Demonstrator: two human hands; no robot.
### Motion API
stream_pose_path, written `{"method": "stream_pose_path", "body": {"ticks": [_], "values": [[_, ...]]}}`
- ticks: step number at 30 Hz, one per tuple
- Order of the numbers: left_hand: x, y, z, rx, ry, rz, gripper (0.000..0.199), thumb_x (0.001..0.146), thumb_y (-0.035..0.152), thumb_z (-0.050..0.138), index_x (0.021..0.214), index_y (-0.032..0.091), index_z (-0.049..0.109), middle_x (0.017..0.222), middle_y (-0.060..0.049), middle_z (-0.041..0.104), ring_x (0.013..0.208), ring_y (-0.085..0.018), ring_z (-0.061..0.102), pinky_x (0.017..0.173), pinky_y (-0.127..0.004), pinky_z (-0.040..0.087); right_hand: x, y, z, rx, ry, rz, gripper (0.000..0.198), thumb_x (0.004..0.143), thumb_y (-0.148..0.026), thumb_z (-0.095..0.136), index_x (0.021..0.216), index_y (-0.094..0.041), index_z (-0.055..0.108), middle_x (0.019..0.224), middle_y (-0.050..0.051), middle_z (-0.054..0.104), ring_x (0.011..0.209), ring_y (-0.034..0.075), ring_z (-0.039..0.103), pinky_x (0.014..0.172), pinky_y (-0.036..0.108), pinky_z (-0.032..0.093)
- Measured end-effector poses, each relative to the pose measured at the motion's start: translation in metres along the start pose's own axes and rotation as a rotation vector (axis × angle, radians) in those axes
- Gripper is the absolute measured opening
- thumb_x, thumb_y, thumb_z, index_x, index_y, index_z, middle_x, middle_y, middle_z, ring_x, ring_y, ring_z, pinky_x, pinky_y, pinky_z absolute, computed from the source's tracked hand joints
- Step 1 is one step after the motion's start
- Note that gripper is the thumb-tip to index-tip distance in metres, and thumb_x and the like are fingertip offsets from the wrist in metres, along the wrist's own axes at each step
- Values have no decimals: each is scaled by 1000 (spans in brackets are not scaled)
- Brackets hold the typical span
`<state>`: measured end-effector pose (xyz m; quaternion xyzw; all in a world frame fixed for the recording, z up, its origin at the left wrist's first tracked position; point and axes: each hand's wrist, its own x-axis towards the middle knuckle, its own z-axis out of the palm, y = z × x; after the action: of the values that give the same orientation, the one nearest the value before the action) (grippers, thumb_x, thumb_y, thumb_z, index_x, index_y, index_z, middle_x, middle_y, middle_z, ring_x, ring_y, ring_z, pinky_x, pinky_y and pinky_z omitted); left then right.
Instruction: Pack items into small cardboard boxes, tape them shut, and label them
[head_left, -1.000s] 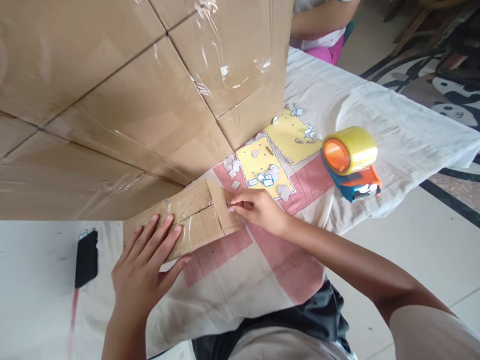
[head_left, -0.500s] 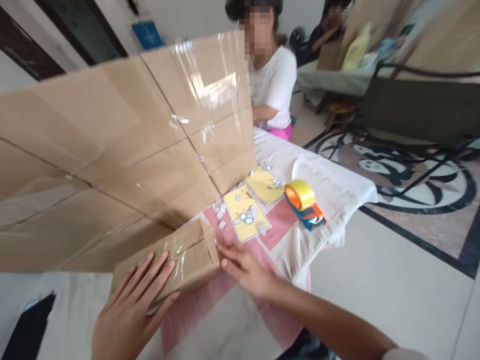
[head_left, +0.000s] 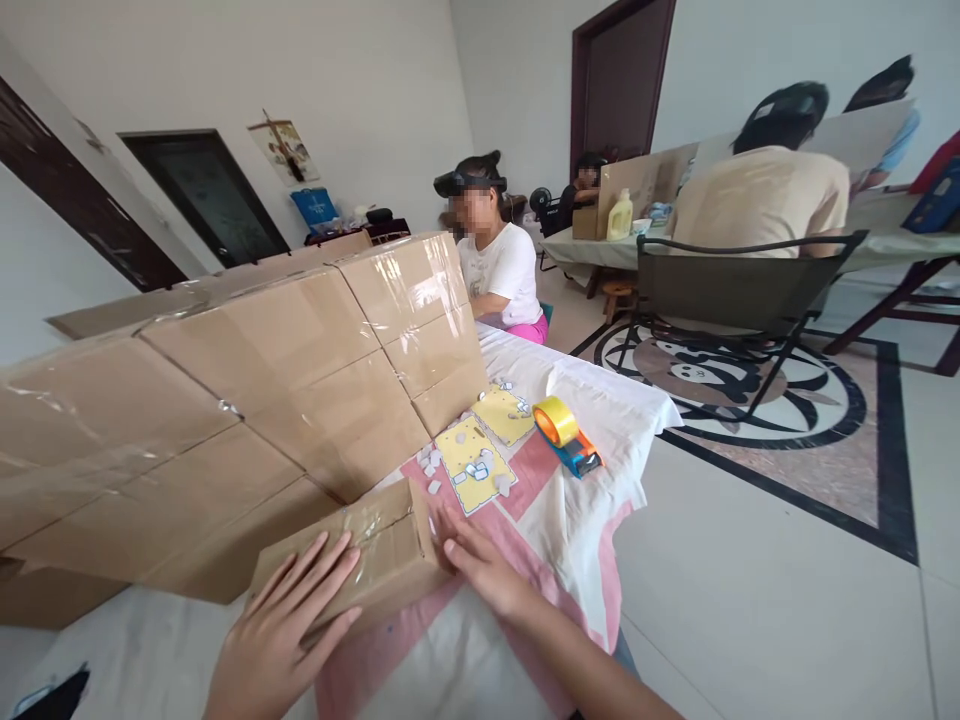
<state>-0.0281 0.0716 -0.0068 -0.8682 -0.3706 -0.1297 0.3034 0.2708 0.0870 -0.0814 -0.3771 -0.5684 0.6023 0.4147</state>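
Observation:
A small cardboard box with clear tape along its top lies on the tablecloth in front of me. My left hand rests flat across the top of its near end, fingers spread. At the right end of the box, my right hand has its fingers stretched out against the end face; the fingertips are partly smeared. Behind the box rises a wall of taped cardboard boxes. Two yellow printed sheets with small pale scraps on them lie just beyond my right hand.
A tape dispenser with a yellow roll sits near the table's right edge. The white and pink cloth hangs over that edge. Across the table sits a person in a white shirt. A dark folding chair stands on the right.
My view has tilted up and shows more of the room. Both hands keep their places on the small box, which appears slightly lower and further right in the picture.

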Motion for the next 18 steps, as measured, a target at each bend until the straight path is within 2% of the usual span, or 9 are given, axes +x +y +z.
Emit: {"method": "stream_pose_path", "body": {"ticks": [4,9,11,14,16,18], "values": [[0,0,-3,-88,-5,7,69,94,47,61,158,27,42,152,-2,58,139,-28,57,123,-40,34,-10,6,-4,-82,-18,-61,76,91,-71,60,156,-33,48,133,10,54,125,26,53,117,47,38],[0,-1,-6,-206,-72,-56,64,95,45,62,155,29,47,154,-4,57,144,-29,52,125,-44,36,-15,7,-14,-61,100,-74,67,98,-55,58,159,-31,44,129,9,55,120,24,54,114,46,41],[0,-1,-8,-233,-99,-75,61,95,44,62,152,28,50,153,-4,58,144,-30,52,124,-45,38,-12,7,-13,-81,60,-95,64,99,-44,58,159,-28,44,125,10,56,117,23,56,113,45,43],[0,-2,-12,-234,-145,-91,60,94,40,63,151,27,51,152,-6,59,145,-31,52,122,-46,40,-6,6,-8,-184,-88,-143,67,92,-28,65,157,-26,47,124,10,58,115,23,59,110,45,46],[0,-2,-14,-225,-164,-87,61,93,37,64,152,27,49,152,-7,58,145,-32,51,122,-47,40,-4,5,-7,-251,-94,-150,69,87,-22,67,154,-27,51,127,10,58,116,23,60,110,44,47],[-1,-3,-15,-219,-172,-78,64,92,36,65,153,27,47,152,-8,58,145,-32,51,122,-47,40,-4,4,-8,-266,-64,-170,71,86,-24,68,155,-25,51,133,11,56,123,24,59,114,42,45]]}}
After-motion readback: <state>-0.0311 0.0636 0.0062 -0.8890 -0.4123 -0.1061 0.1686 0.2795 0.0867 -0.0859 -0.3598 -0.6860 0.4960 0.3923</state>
